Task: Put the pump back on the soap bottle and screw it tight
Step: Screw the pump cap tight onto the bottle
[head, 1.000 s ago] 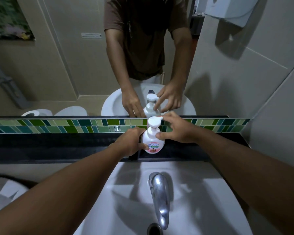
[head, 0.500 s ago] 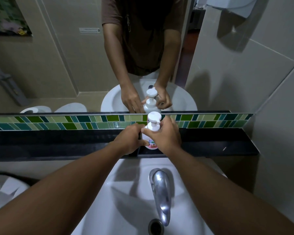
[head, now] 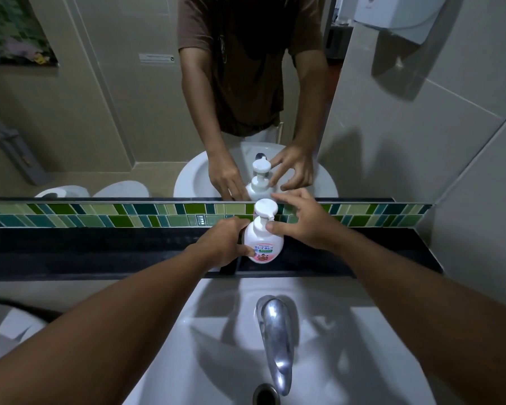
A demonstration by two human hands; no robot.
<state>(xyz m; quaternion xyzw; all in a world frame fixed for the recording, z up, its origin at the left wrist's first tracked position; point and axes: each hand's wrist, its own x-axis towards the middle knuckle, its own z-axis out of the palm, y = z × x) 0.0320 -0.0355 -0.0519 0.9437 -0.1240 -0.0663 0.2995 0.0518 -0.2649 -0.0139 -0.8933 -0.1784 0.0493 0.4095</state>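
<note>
While left hand clasps rounded plastic soap bottle, white pump seated

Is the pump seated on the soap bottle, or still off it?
On. The pump sits upright on the soap bottle; whether it is screwed tight cannot be told.

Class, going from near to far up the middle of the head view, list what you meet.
Drain → tap → black ledge → soap bottle → green tile strip → mirror
</note>
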